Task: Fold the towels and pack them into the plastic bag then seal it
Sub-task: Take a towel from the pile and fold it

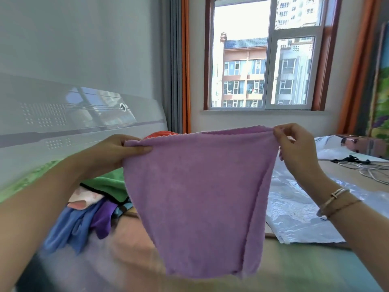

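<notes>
A lilac towel [195,194] hangs in the air in front of me, doubled over, with its top edge stretched between both hands. My left hand [117,150] pinches its upper left corner. My right hand [294,148] pinches the upper right corner, where two layers meet. A clear plastic bag [294,209] lies flat on the table to the right, behind the towel. A heap of other towels sits at the left: green [107,184], blue [71,226], dark purple [103,222], pink-and-white [84,197]. An orange towel [160,134] peeks over the lilac one's top edge.
A wooden table [341,173] carries cables [362,165] and a white plastic sheet [330,146] at the far right. A glossy white panel [73,114] stands at the left, a window [267,55] straight ahead. The table's near edge is blurred.
</notes>
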Demonstrator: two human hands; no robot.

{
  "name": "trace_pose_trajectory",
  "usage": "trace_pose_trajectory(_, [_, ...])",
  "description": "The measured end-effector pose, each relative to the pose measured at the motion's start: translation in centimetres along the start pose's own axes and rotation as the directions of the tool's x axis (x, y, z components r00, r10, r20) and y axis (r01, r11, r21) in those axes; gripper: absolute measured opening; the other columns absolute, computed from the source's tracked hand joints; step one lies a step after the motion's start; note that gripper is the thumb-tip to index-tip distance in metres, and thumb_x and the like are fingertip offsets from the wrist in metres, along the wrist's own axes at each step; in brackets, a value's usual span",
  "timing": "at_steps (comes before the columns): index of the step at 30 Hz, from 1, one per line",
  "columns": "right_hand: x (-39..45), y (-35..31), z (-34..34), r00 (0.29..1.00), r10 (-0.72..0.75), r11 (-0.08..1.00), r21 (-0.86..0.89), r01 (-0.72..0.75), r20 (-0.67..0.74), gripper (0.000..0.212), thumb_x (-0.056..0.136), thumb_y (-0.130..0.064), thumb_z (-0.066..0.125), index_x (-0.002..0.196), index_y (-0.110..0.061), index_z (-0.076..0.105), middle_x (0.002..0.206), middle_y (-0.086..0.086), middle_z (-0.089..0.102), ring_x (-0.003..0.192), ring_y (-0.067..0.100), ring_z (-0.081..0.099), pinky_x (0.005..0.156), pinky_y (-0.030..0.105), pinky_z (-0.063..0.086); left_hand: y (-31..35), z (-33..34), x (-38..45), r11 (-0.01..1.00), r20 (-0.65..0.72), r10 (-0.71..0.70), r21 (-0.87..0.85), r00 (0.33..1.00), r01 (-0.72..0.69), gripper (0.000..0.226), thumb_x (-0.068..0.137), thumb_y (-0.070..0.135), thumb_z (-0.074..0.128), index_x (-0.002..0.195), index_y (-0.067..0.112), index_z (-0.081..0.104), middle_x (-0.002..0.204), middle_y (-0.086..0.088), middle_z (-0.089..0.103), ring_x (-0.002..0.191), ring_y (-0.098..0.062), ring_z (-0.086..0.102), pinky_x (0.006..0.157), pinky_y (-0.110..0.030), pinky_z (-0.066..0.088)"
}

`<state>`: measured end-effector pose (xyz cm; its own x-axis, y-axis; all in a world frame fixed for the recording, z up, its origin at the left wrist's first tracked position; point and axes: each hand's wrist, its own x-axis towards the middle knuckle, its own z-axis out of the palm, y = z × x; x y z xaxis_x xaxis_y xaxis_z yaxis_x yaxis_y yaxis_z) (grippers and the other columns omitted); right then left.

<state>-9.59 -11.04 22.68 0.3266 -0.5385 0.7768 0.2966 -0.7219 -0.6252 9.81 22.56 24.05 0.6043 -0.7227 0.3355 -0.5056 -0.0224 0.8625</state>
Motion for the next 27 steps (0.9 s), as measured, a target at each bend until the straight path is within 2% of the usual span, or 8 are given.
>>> trace_pose_trajectory(3, [-0.2,1.4,0.4,0.99,0.084,0.995,-0.067,-0.077,0.113,0.012,0.094,-0.015,0.06,0.083,-0.018,0.064,0.075,-0.005,0.059,0.051,-0.003,0.049,0.061,0.021,0.037,-1.3,-0.3,0.2,0.957,-0.043,-0.095,0.272,0.995,0.103,0.023,0.073,0.037,0.079,0.088,0.019,0.079,0.087,0.001,0.075,0.078,-0.008,0.068,0.079,-0.026,0.051])
trace_pose_trajectory(8, [-1.2,5.8,2.1,0.939,0.279,0.955,-0.163,-0.249,0.201,0.009,0.093,-0.01,0.06,0.087,-0.012,0.067,0.065,-0.003,0.056,0.042,0.004,0.047,0.044,0.017,0.036,-5.8,0.3,2.4,0.776,0.011,-0.245,0.602,0.969,0.189,0.028,0.077,0.042,0.077,0.077,0.015,0.076,0.062,0.004,0.055,0.061,-0.007,0.045,0.06,-0.023,0.034])
trace_pose_trajectory(13, [-1.4,10.9,4.9,0.875,0.46,0.888,-0.085,-0.452,0.152,0.008,0.095,-0.006,0.056,0.093,-0.002,0.064,0.054,0.004,0.049,0.027,0.007,0.042,0.033,0.018,0.032,-10.2,2.5,6.3,0.821,-0.085,-0.272,0.499,0.959,0.277,0.016,0.085,0.019,0.072,0.082,0.004,0.074,0.055,0.001,0.05,0.041,-0.007,0.05,0.042,-0.017,0.039])
trace_pose_trajectory(16, [0.2,14.2,7.1,0.859,0.502,0.865,-0.049,-0.5,0.099,0.009,0.096,-0.008,0.055,0.09,-0.005,0.061,0.06,0.006,0.054,0.03,0.009,0.052,0.034,0.019,0.039,-11.9,3.6,9.8,0.903,-0.228,-0.265,0.282,0.937,0.324,0.007,0.088,0.012,0.068,0.084,0.007,0.069,0.065,-0.005,0.055,0.04,-0.01,0.061,0.038,-0.015,0.044])
trace_pose_trajectory(19, [2.5,17.3,9.9,0.855,0.512,0.859,-0.012,-0.512,0.081,0.013,0.097,-0.008,0.052,0.087,-0.007,0.059,0.065,0.007,0.058,0.036,0.013,0.059,0.038,0.021,0.048,-13.6,4.5,14.4,0.963,-0.372,-0.254,-0.012,0.893,0.269,0.005,0.091,0.003,0.062,0.086,0.003,0.065,0.076,-0.011,0.061,0.043,-0.013,0.065,0.048,-0.02,0.056])
trace_pose_trajectory(23, [5.6,21.8,14.4,0.855,0.517,0.853,0.058,-0.518,0.037,0.019,0.098,-0.002,0.047,0.081,-0.008,0.054,0.074,0.014,0.063,0.048,0.02,0.067,0.05,0.031,0.058,-17.1,5.3,20.1,0.978,-0.505,-0.206,-0.12,0.838,0.168,0.018,0.092,-0.003,0.059,0.077,0.006,0.063,0.076,-0.012,0.063,0.045,-0.008,0.064,0.052,-0.017,0.056])
trace_pose_trajectory(25, [6.2,24.0,16.2,0.831,0.544,0.836,0.005,-0.548,0.113,0.01,0.094,-0.002,0.052,0.102,-0.004,0.057,0.106,0.018,0.065,0.076,0.024,0.07,0.073,0.036,0.059,-19.9,5.9,21.9,0.971,-0.466,-0.239,-0.102,0.852,0.216,0.007,0.093,-0.001,0.059,0.09,0.005,0.062,0.095,-0.018,0.065,0.068,-0.011,0.069,0.072,-0.026,0.06])
trace_pose_trajectory(27, [5.2,25.3,17.3,0.745,0.591,0.804,-0.145,-0.577,0.31,0.056,0.09,-0.002,0.058,0.142,-0.004,0.036,0.13,0.006,0.049,0.104,0.021,0.057,0.084,0.031,0.05,-22.3,6.7,22.0,0.934,-0.377,-0.319,0.032,0.869,0.357,0.036,0.091,0.011,0.064,0.125,0.005,0.053,0.132,-0.019,0.054,0.107,-0.022,0.06,0.097,-0.042,0.051])
